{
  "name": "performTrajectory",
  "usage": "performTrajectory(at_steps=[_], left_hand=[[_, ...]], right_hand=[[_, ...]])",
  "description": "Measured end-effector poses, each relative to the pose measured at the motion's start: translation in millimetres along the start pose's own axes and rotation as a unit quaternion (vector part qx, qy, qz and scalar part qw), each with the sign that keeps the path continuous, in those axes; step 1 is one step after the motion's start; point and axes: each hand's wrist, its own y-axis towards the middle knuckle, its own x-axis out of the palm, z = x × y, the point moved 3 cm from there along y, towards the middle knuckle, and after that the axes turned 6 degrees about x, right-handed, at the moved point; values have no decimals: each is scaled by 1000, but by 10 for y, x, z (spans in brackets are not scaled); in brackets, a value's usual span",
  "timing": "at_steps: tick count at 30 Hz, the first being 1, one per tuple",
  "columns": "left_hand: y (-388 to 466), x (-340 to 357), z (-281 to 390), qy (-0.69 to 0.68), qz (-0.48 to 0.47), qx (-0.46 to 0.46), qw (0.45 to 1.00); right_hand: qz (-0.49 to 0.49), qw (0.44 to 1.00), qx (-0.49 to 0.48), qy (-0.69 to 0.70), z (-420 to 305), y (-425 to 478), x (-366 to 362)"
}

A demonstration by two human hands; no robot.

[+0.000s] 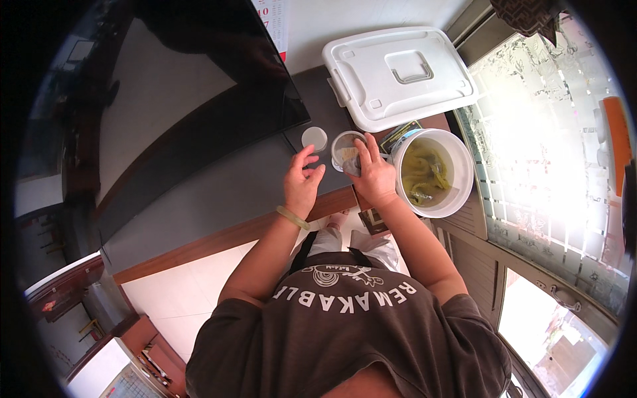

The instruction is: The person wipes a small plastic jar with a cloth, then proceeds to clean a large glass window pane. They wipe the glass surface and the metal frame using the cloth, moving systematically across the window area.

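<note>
My right hand (372,174) is at a round clear-topped container (342,145), with its fingers over the right side of the rim. A small dark grey thing (353,166) shows by my thumb; whether it lies inside the container or in my fingers is unclear. My left hand (301,185) holds nothing, its fingers apart and slightly curled, with a bangle on the wrist. Just beyond its fingertips stands a small white round-topped jar or cap (314,139). Right of my right hand, a white bucket (463,164) holds murky liquid with crumpled yellow-green material (425,171) in it.
A dark grey tabletop with a wooden edge (239,234) lies before me. A large black screen (209,99) covers its left part. A white lidded storage box (403,74) stands behind the bucket. Patterned window glass (527,149) is at the right.
</note>
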Motion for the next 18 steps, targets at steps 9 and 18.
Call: performTrajectory(at_steps=[9, 18], left_hand=[[-14, 21, -155, 24, -38, -45, 998], [21, 128, -401, -14, -84, -172, 981]], right_hand=[[-2, 999, -20, -40, 152, 94, 375], [22, 999, 30, -28, 144, 159, 588]])
